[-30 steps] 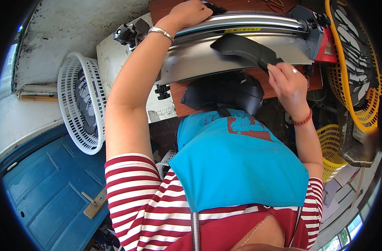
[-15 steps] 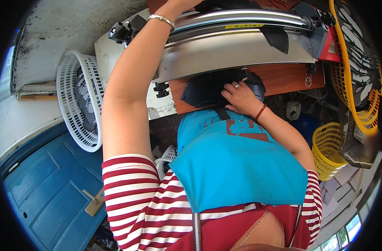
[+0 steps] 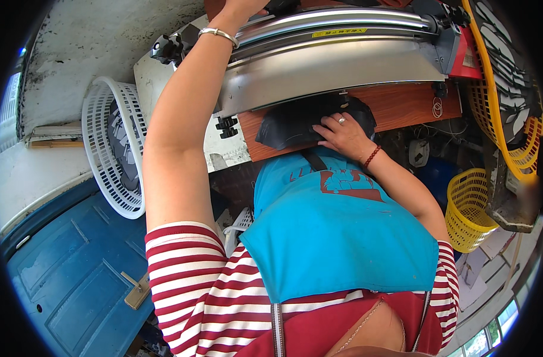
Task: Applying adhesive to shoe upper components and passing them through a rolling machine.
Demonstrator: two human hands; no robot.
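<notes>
On the near side of the machine, a pile of black pieces is touched by the right hand; its fingers are bent, but whether any piece is pinched cannot be told. The left hand is held beyond the machine's rollers, cut off by the view, so its fingers cannot be judged. Left of the machine, grey pieces are held in a white basket.

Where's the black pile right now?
In the head view, upper centre, the black pile lies under the right hand, between the metal plate and blue apron.
</notes>
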